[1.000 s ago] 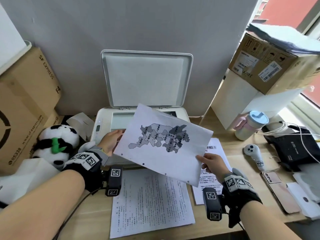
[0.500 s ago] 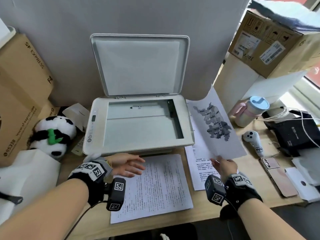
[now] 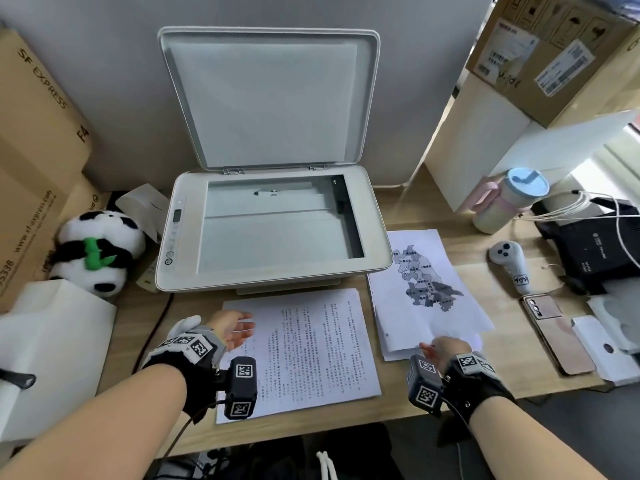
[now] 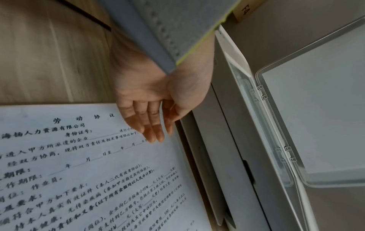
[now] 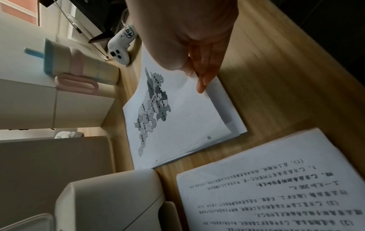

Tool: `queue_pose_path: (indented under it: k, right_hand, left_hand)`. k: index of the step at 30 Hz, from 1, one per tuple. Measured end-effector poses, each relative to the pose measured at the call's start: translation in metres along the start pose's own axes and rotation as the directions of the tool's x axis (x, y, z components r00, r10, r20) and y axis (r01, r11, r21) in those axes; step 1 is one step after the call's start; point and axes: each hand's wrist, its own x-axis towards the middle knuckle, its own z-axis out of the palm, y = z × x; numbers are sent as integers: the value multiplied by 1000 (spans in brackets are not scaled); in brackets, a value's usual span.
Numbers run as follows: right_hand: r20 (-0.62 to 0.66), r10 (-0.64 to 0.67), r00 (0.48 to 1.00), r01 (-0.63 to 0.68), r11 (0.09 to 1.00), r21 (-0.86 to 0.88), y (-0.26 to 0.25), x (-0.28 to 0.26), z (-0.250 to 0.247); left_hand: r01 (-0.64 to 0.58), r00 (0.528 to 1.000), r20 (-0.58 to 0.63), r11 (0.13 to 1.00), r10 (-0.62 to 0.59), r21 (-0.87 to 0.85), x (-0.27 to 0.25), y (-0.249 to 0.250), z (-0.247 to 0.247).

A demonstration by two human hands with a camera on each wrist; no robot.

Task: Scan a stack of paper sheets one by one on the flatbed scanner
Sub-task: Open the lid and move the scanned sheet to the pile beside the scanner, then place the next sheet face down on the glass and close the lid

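Note:
The flatbed scanner stands at the desk's back with its lid raised and its glass bare. A stack of text sheets lies in front of it. My left hand hovers open over the stack's upper left corner, its straight fingers just above the paper. Right of the scanner, a map sheet lies on top of a small pile. My right hand pinches the near edge of that map sheet between thumb and fingers; the edge sits slightly raised off the pile.
A plush panda and cardboard boxes crowd the left. To the right are a lidded cup, a white controller, a phone, cables and a black bag. The desk's front edge is close to my wrists.
The map sheet went from above the scanner to the right and down onto the right pile. My left hand let go of it and dropped over the text stack.

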Motion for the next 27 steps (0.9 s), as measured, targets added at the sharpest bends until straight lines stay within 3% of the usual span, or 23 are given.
queue_pose_path:
  k: [2, 3, 4, 7, 14, 18, 23, 27]
  right_hand:
    - [46, 32, 998, -42, 970, 241, 11, 7, 7]
    - [121, 108, 987, -151, 885, 440, 9, 9, 8]
    - [211, 99, 972, -205, 795, 570, 4, 8, 8]
    - [243, 77, 967, -213, 768, 604, 12, 0, 9]
    - [180, -9, 984, -92, 833, 545, -7, -24, 24]
    - [261, -160, 952, 24, 889, 458, -34, -44, 41]
    - [235, -306, 923, 279, 950, 140, -57, -58, 65]
    - [230, -277, 933, 286, 958, -6, -67, -64, 73]
  left_hand:
    - [6, 1000, -2, 1000, -6, 1, 3, -2, 2]
    - [8, 1000, 1, 1000, -8, 2, 5, -4, 4]
    - [11, 1000, 2, 1000, -11, 5, 5, -4, 6]
    - [16, 1000, 8, 1000, -16, 11, 8, -7, 11]
    - [-4, 998, -57, 1000, 4, 1, 19, -10, 6]
    - [-4, 998, -65, 999, 6, 41, 28, -12, -11]
    - [-63, 982, -157, 968, 103, 242, 36, -25, -29]
    - [-86, 984, -119, 945, 129, 316, 31, -32, -28]
